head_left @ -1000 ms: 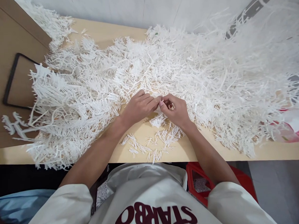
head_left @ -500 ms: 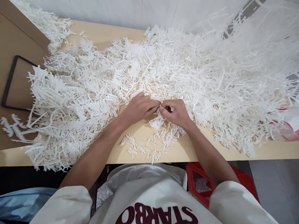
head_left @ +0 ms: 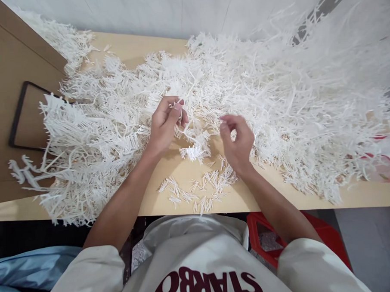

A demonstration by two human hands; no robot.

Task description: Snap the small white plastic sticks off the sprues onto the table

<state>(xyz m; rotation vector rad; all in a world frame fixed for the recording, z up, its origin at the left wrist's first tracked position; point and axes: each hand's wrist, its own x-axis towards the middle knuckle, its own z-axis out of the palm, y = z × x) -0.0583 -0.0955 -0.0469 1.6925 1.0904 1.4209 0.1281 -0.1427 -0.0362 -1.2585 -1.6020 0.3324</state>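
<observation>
My left hand (head_left: 166, 125) is closed, pinching a thin white branched plastic sprig (head_left: 180, 104) between thumb and fingers, palm side turned up. Off to its right, my right hand (head_left: 238, 142) is raised with thumb and forefinger together in a pinch. Motion blurs its fingertips, and whatever they hold cannot be made out. Below and between the hands, a cluster of white sprigs (head_left: 195, 153) rests on the table. Closer to my body lie loose short white sprig pieces (head_left: 212, 179).
A large heap of white branched sprigs (head_left: 116, 110) spreads across the tan table (head_left: 152, 204) against the wall. A cardboard box (head_left: 22, 115) with a black-edged handle stands at left. Red-and-clear plastic packaging (head_left: 385, 168) lies at right. A red stool (head_left: 324, 235) is below the table.
My hands were together at the middle and have now parted. The left moved up and left with the sprig and turned over; the right moved slightly right and up.
</observation>
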